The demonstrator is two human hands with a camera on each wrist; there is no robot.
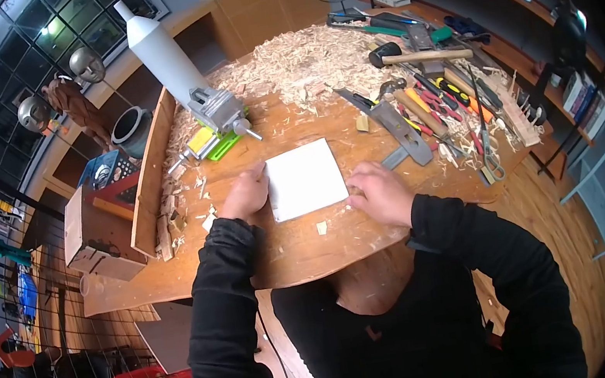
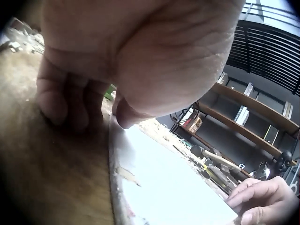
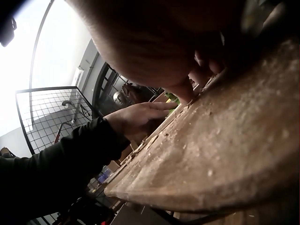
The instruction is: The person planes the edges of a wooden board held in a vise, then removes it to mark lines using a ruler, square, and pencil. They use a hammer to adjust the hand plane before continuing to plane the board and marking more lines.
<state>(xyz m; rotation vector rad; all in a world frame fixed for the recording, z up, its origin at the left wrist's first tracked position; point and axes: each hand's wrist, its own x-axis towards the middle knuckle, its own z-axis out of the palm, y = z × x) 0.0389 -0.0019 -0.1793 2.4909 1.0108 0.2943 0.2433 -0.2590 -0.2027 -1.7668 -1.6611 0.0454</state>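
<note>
A flat white square board lies on the wooden workbench in front of me, a wood chip on its face in the left wrist view. My left hand grips its left edge, thumb tip at the top face and the other fingers curled down beside the edge. At the opposite edge my right hand pinches the board near its lower right corner, fingers bent. The right wrist view hides the board behind that hand. A small pale wood chip lies just below the board.
A vise on a green base stands behind left. Wood shavings heap up at the back. To the right lie a hand plane, a mallet, scissors and several chisels. A wooden rail borders the left side.
</note>
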